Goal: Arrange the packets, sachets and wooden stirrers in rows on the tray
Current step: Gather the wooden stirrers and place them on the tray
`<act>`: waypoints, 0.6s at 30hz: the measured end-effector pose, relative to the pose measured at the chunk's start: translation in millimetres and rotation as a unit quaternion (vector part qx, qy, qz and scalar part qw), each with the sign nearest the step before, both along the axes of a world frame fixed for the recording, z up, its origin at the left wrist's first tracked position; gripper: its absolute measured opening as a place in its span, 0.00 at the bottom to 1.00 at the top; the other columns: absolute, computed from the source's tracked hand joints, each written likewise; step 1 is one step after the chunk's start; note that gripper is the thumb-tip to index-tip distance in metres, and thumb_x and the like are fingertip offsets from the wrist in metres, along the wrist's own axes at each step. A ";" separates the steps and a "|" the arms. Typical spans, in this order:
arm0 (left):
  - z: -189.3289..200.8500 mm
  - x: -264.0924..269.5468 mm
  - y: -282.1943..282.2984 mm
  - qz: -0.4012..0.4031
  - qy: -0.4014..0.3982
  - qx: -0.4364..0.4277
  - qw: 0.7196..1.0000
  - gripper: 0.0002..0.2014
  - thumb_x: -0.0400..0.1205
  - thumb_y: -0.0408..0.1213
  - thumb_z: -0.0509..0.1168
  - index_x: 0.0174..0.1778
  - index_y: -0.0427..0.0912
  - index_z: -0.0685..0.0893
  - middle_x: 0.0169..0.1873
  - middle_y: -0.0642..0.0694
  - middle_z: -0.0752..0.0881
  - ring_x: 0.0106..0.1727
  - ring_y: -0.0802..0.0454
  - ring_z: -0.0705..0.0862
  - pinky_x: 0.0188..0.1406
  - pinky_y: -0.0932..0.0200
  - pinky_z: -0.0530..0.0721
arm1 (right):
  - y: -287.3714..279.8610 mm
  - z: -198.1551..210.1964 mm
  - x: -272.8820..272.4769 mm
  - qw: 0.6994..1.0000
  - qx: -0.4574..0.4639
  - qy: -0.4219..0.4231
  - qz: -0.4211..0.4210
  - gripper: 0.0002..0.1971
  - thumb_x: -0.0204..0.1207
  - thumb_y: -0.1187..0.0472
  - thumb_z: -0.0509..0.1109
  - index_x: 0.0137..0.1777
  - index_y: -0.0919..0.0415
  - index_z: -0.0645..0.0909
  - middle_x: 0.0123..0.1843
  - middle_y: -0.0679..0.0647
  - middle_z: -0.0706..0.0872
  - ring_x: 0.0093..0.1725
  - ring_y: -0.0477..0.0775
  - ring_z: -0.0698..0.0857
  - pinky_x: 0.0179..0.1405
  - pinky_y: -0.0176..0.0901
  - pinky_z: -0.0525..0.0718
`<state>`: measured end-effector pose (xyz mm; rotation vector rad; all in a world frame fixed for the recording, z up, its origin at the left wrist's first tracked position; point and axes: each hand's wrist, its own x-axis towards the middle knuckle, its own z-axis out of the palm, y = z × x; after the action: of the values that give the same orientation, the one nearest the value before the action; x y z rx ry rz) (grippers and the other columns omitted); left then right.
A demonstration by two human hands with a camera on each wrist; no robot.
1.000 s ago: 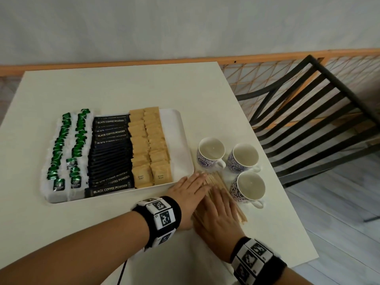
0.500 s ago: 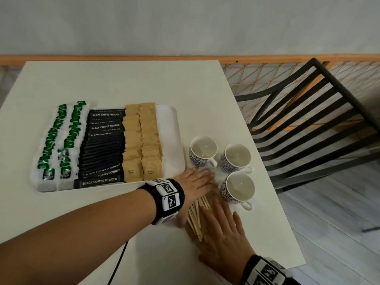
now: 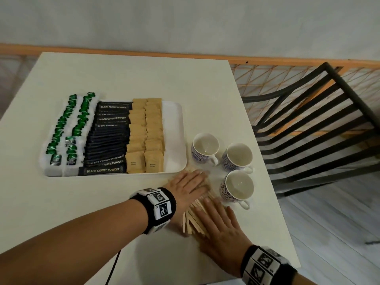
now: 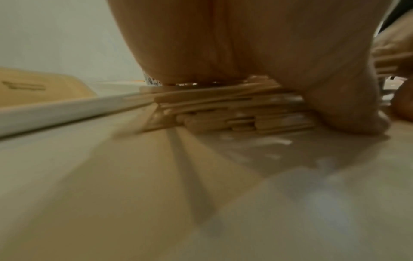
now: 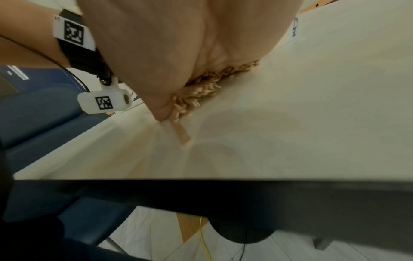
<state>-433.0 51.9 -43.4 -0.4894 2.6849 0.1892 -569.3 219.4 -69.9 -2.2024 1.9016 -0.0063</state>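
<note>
Three empty patterned cups point(image 3: 205, 148) clustered on white table point(image 3: 133, 79); black slatted chair point(image 3: 312, 124) beside table; orange rail point(image 3: 185, 55) behind.

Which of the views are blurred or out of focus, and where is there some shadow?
Head view: fairly sharp; the black sachets print is readable. Left wrist view: soft and smeared, especially the tray rim and near table; shadow streaks under the wooden stirrers. Right wrist view: stirrer tips clear, table edge blurred.
</note>
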 end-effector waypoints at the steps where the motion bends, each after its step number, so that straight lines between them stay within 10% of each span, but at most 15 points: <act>1: -1.9 2.1 0.0 -0.005 0.007 0.000 1.000 0.63 0.64 0.74 0.67 0.83 0.49 0.38 0.77 0.44 0.24 0.82 0.42 0.29 0.72 0.45 0.21 | -0.1 0.6 0.8 1.000 0.003 -0.003 0.002 0.37 0.79 0.36 0.53 0.84 0.49 0.51 0.85 0.55 0.56 0.82 0.66 0.55 0.78 0.65 0.61; 18: -9.7 9.4 12.5 0.007 0.065 0.024 0.998 0.61 0.61 0.76 0.65 0.83 0.49 0.45 0.83 0.45 0.47 0.83 0.44 0.41 0.80 0.42 0.33 | 0.6 4.0 11.9 1.000 0.004 -0.026 0.009 0.32 0.84 0.38 0.45 0.84 0.50 0.50 0.85 0.55 0.55 0.84 0.59 0.50 0.76 0.56 0.54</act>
<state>-423.6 64.4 -53.1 -0.4963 2.7975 0.2986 -557.4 220.0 -65.9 -2.1919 1.8517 -0.0518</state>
